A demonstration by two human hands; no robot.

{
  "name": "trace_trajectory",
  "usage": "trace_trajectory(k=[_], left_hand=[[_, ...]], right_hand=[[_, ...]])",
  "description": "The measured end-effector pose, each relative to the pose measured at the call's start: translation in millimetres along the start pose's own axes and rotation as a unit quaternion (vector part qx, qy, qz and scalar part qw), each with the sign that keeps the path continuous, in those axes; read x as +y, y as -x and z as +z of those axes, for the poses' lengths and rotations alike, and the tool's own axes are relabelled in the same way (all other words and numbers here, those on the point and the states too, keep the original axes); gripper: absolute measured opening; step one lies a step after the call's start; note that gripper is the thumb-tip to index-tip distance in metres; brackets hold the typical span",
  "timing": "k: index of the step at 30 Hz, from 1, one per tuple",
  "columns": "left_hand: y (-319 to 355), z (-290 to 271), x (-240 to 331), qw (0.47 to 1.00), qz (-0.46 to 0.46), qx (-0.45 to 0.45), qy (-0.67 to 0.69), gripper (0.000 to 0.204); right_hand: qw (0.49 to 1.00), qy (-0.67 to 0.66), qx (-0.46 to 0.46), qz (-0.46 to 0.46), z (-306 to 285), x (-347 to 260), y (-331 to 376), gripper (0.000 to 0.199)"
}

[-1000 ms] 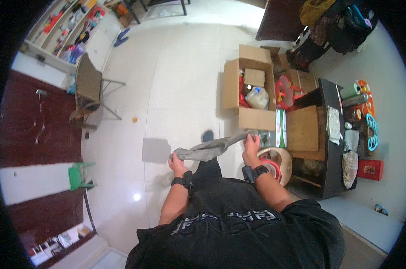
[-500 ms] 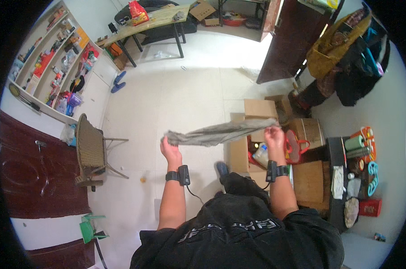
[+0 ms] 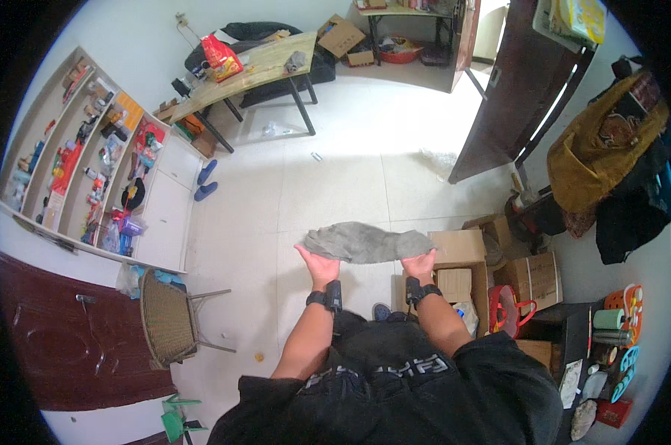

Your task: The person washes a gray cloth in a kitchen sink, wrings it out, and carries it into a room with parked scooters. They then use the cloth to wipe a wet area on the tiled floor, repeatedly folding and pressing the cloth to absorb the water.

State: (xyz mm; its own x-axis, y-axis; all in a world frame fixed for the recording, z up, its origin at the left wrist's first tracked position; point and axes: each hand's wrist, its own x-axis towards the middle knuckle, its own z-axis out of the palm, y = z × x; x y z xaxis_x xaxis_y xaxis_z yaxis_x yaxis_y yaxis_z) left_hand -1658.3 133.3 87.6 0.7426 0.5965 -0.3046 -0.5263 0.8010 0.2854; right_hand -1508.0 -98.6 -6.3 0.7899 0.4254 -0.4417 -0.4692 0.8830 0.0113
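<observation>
Cloth (image 3: pixel 369 243) across left hand (image 3: pixel 321 268) and right hand (image 3: pixel 420 265)

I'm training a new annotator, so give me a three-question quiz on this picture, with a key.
1. True or false: the grey cloth spans from the left hand to the right hand.
2. On which side of the person is the wicker chair?
3. The slippers beside the white cabinet are: A) red; B) blue; C) yellow.

Key: 1 true; 2 left; 3 B.
</observation>
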Motion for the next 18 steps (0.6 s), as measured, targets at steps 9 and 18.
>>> trace_trajectory(k=[9,18], left_hand=[[-177,-42,-12,0.980,-0.123,0.141,-0.073,0.066],[-437,132,-56,0.971,-0.231,-0.032,-0.047,0.059]], right_hand=[[0.988,0.039,0.129,-0.071,8,-30,-135,0.055],[0.939,0.290,-0.054,-0.177,299,-44,-290,0.052]])
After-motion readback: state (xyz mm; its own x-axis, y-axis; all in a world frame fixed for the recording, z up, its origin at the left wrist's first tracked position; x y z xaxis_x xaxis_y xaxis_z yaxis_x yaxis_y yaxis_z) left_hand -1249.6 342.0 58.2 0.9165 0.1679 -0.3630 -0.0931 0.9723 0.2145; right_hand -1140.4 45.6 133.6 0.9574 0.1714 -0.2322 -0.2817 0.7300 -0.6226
